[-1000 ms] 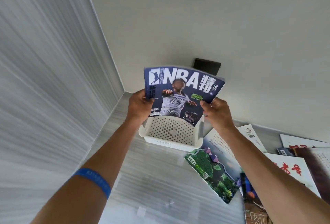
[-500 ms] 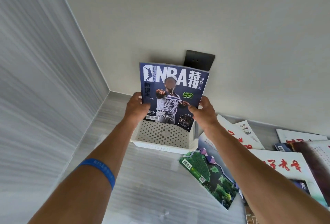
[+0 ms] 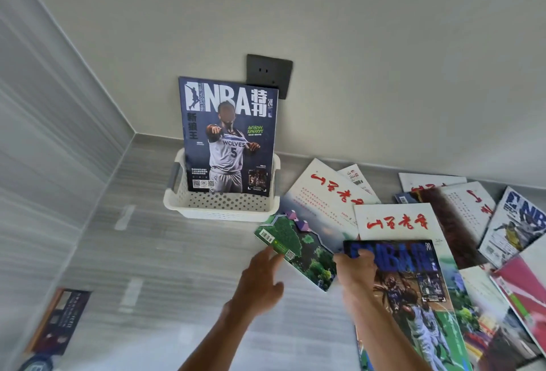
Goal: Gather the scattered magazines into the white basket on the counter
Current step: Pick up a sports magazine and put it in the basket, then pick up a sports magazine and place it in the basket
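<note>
Now right grip [image 3: 356, 264] pinches blue magazine [image 3: 413, 282] — left [image 3: 260, 279] spread.

Grey wood-grain surface [image 3: 183, 267] running into the corner, and the white perforated plastic basket [image 3: 220, 206] sits on it by the back wall. Just right of it lies a green tree-covered magazine [image 3: 298, 248], then a spread of overlapping white magazines with red brush lettering [image 3: 396, 221] reaching to the right edge. Near the left front edge lies a dark rectangular booklet [image 3: 59, 320].
</note>
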Demonstrator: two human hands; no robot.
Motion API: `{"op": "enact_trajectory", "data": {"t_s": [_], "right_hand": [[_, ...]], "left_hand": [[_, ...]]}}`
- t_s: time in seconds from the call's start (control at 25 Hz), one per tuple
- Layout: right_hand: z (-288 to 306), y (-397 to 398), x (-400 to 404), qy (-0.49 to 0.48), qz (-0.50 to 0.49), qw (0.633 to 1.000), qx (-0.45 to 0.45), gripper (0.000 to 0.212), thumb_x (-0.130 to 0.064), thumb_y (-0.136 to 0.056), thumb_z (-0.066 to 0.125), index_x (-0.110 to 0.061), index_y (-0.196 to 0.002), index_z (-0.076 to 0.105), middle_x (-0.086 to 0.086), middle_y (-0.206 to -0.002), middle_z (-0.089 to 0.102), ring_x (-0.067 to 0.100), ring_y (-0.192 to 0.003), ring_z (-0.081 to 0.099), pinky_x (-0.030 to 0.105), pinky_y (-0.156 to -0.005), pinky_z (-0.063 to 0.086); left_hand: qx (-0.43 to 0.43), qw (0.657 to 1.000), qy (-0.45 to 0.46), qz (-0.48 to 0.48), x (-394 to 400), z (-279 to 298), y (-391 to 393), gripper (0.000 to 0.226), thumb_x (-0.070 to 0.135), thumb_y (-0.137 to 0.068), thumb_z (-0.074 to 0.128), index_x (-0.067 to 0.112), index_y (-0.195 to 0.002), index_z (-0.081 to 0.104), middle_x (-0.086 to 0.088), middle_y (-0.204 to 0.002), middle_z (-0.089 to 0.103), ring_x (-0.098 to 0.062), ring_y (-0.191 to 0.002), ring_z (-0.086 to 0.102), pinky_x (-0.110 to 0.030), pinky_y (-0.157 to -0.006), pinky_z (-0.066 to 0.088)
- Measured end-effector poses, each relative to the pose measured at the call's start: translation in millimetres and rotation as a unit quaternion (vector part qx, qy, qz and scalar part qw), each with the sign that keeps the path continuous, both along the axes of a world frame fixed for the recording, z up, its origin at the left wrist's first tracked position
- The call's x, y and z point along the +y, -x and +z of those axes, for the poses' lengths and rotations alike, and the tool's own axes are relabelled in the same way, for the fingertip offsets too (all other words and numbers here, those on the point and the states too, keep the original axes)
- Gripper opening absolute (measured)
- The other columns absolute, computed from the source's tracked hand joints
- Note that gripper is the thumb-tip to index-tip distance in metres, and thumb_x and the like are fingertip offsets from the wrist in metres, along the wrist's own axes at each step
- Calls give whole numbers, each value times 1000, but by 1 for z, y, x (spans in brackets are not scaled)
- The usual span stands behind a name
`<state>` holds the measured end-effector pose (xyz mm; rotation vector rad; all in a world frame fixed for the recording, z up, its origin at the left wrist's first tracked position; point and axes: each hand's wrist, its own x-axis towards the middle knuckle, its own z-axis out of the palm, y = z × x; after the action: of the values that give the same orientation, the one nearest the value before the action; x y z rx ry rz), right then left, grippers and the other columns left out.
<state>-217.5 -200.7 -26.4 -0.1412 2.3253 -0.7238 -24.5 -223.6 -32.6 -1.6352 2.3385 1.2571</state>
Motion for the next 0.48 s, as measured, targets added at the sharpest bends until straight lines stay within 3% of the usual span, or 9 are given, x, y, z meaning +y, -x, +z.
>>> {"op": "enact_trajectory", "data": {"t_s": [0.08,0.24,0.36,0.48], "right_hand": [[3,-9,0,42,-37,994,-90,47,-16,-69,70,-2,-113,59,14,-98,63,27,-81,56,40,-82,52],[2,-19,15,61,20,994,-90,61,-17,-81,67,-7,-136,45,13,-134,48,29,-111,51,35,-91,42],[-4,-10,21,88,30,991,-96,61,-16,-81,67,-9,-138,45,14,-140,44,29,-121,49,39,-100,41],[-11,5,32,96,37,990,-96,58,-15,-81,66,-9,-136,48,14,-139,47,28,-123,48,35,-97,39]], "left_hand": [[-65,997,39,-11,1,-2,9,59,24,-88,54,31,-144,37,-1,-158,23,-21,-145,23,-37,-113,31],[-71,994,22,76,-36,1,11,61,28,-83,57,23,-141,41,-3,-153,32,-26,-139,32,-40,-107,38],[-29,988,-23,152,-55,-3,11,60,29,-71,63,17,-130,52,-8,-132,51,-31,-126,46,-40,-99,45],[41,973,-73,216,-46,-3,19,44,24,-79,68,14,-120,56,-7,-114,64,-26,-101,63,-37,-85,53]]}}
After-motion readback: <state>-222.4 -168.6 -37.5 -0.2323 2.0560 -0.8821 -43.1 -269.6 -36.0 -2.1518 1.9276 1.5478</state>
